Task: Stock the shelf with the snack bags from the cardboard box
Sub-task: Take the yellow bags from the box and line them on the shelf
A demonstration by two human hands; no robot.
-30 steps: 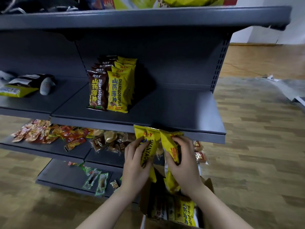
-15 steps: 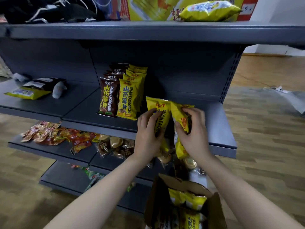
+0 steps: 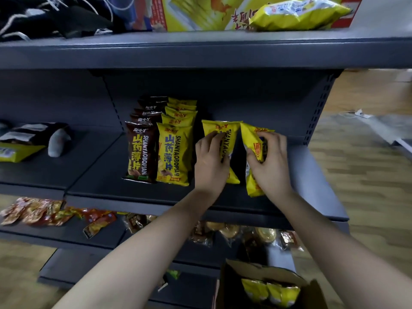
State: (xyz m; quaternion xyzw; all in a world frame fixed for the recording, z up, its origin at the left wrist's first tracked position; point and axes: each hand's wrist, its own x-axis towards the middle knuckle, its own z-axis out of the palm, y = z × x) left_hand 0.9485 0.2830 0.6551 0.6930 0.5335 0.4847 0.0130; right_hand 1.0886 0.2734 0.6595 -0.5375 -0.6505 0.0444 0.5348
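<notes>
My left hand (image 3: 210, 162) grips an upright yellow snack bag (image 3: 225, 134) over the grey middle shelf (image 3: 107, 188). My right hand (image 3: 270, 162) holds a second yellow snack bag (image 3: 253, 139), turned edge-on, just to its right. Both bags stand right of a row of yellow bags (image 3: 174, 155) and a row of brown bags (image 3: 139, 152) lined up front to back. The open cardboard box (image 3: 263, 270) sits on the floor at the bottom right, with more yellow bags (image 3: 269, 292) inside.
A large yellow bag (image 3: 298, 13) and a printed carton lie on the top shelf (image 3: 200, 50). Dark packets (image 3: 33, 132) and a yellow packet rest at the left of the middle shelf. Red and orange sachets (image 3: 44, 211) and round pastries (image 3: 231, 231) fill the lower shelf. Wooden floor lies to the right.
Both hands have risen from below the shelf edge, near the box, up onto the middle shelf with the two yellow bags. The bags now stand beside the yellow row.
</notes>
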